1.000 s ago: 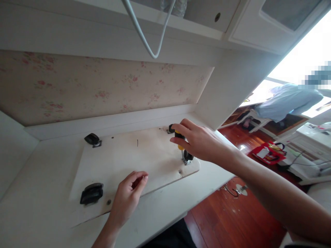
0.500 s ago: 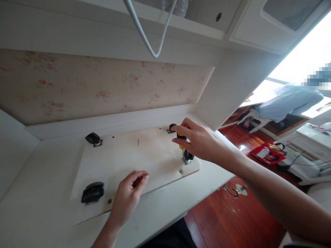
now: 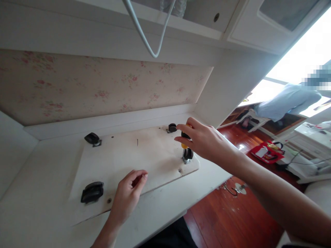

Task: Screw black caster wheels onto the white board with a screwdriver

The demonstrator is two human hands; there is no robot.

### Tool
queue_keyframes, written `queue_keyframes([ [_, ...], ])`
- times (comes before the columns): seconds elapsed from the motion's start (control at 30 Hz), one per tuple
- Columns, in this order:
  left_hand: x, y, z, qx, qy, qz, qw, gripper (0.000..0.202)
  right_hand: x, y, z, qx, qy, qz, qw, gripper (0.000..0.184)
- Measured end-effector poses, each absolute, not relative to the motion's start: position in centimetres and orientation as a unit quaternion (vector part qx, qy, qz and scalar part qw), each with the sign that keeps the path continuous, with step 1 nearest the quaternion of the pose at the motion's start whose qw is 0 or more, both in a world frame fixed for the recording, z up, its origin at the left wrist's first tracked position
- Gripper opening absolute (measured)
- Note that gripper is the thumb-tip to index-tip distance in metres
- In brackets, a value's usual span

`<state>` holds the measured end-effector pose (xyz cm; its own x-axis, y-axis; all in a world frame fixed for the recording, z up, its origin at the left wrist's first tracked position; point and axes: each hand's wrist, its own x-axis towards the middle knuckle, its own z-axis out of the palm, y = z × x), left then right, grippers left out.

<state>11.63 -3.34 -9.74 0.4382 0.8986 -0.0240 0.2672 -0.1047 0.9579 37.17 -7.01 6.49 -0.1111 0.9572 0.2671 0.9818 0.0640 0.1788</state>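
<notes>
My right hand (image 3: 203, 139) is closed around the black and yellow handle of a screwdriver (image 3: 184, 144), held upright over the right end of a white board (image 3: 152, 156). Its tip is hidden close to the front right black caster (image 3: 189, 154) and that caster's metal plate. Another caster (image 3: 172, 128) is just beyond my fingers. Over the board's front edge, my left hand (image 3: 128, 193) is pinched; anything between its fingertips is too small to name. Two more casters stand at the board's left end, one at the back (image 3: 92, 138) and one in front (image 3: 92, 192).
The board lies on a white desk (image 3: 165, 203) below a shelf with a hanging white cable (image 3: 155, 53). Floral wallpaper (image 3: 103, 89) covers the back. To the right, a red bag (image 3: 267, 152) sits on the wooden floor, and a person in light blue (image 3: 287, 100) bends near the window.
My right hand has shifted slightly right and turned a little with the screwdriver. The left hand keeps its pinch in nearly the same place.
</notes>
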Motion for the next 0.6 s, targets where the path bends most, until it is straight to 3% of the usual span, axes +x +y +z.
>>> queue_keyframes([
  [0.07, 11.6, -3.3, -9.8, 0.676, 0.432, 0.308, 0.511, 0.026, 37.2, -7.2, 6.6, -0.669, -0.729, -0.142, 0.034, 0.041],
  [0.23, 11.6, -3.3, -9.9, 0.676, 0.432, 0.302, 0.515, 0.027, 37.5, -7.7, 7.1, -0.591, -0.799, 0.039, 0.104, 0.045],
  [0.37, 11.6, -3.3, -9.9, 0.673, 0.435, 0.300, 0.517, 0.027, 37.3, -7.5, 6.9, -0.635, -0.764, -0.053, 0.103, 0.033],
  [0.43, 11.6, -3.3, -9.9, 0.672, 0.436, 0.301, 0.518, 0.027, 37.2, -7.3, 6.5, -0.659, -0.739, -0.105, 0.094, 0.036],
  [0.6, 11.6, -3.3, -10.0, 0.676, 0.436, 0.301, 0.513, 0.027, 37.7, -6.8, 6.1, -0.609, -0.777, 0.026, 0.157, 0.043],
])
